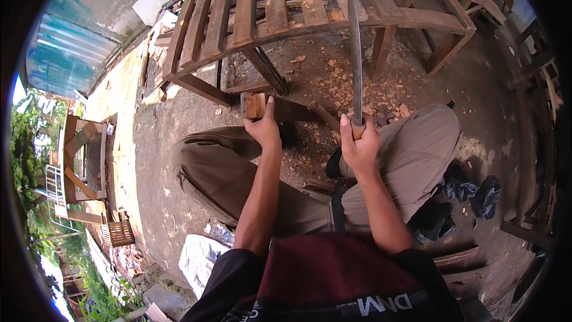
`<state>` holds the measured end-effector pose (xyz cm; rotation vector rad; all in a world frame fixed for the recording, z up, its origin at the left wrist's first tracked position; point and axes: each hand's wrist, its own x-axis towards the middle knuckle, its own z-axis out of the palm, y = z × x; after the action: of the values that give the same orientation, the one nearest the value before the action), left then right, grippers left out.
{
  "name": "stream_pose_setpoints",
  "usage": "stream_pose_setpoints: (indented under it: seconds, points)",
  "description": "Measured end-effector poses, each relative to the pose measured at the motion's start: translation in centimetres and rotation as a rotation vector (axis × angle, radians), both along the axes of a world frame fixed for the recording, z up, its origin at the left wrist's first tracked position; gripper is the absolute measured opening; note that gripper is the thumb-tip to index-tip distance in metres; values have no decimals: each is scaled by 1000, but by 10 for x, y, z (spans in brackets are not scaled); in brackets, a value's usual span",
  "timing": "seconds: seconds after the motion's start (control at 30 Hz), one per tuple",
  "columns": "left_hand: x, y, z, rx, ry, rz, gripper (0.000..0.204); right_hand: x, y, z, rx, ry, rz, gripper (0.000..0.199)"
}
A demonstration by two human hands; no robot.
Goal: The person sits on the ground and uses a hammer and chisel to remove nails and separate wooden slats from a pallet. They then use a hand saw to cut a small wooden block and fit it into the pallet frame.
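My left hand (pixel 266 126) grips a piece of wood (pixel 256 106) above my bent left knee, with the thumb laid along its pale, freshly cut face. A darker length of wood (pixel 292 111) runs to the right from behind this hand; I cannot tell whether it is the same piece. Wrapped round the handle of a machete (pixel 357 53), my right hand (pixel 361 146) holds it upright in front of my right leg. Its long grey blade points away from me, and its tip overlaps the slatted wooden bench in view. The blade and the wood are apart.
A slatted wooden bench frame (pixel 244 42) stands ahead. Wood chips (pixel 339 86) litter the ground beneath it and between my legs. Black plastic bags (pixel 485 197) lie at the right, a white sack (pixel 199 262) at the lower left. More wooden furniture (pixel 83 161) stands outside at the left.
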<state>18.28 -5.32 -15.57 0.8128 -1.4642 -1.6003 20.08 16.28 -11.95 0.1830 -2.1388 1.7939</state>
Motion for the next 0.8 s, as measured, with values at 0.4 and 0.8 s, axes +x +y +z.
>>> stream_pose_setpoints:
  seconds: [0.4, 0.8]
  points:
    - [61, -53, 6, -70, -174, 6, 50, 13, -82, -14, 166, -298, 468, 34]
    - [108, -60, 61, 242, -314, -23, 49, 66, -134, -23, 170, -388, 709, 26]
